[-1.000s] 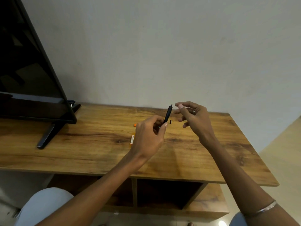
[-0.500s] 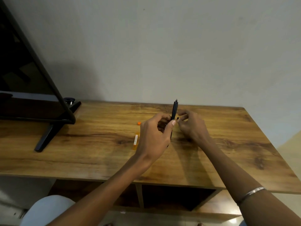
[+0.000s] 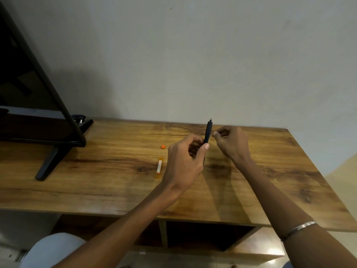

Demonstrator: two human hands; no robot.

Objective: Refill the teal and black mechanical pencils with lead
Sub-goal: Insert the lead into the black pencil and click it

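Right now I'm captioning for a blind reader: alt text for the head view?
The left hand holds a black mechanical pencil upright over a wooden table; the right hand pinches something small beside it.

Left hand (image 3: pixel 184 161) raised over table, fingers curled, thumb pinching black pencil (image 3: pixel 207 132) upright. Right hand (image 3: pixel 232 143) just beside it — fingers curled, thumb and forefinger pinched together; bangle on forearm.

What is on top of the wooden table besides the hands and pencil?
On the wooden table lie an orange lead tube and a small orange cap; a TV stands at its left end. Whatever lies beneath the left hand and right hand is hidden.
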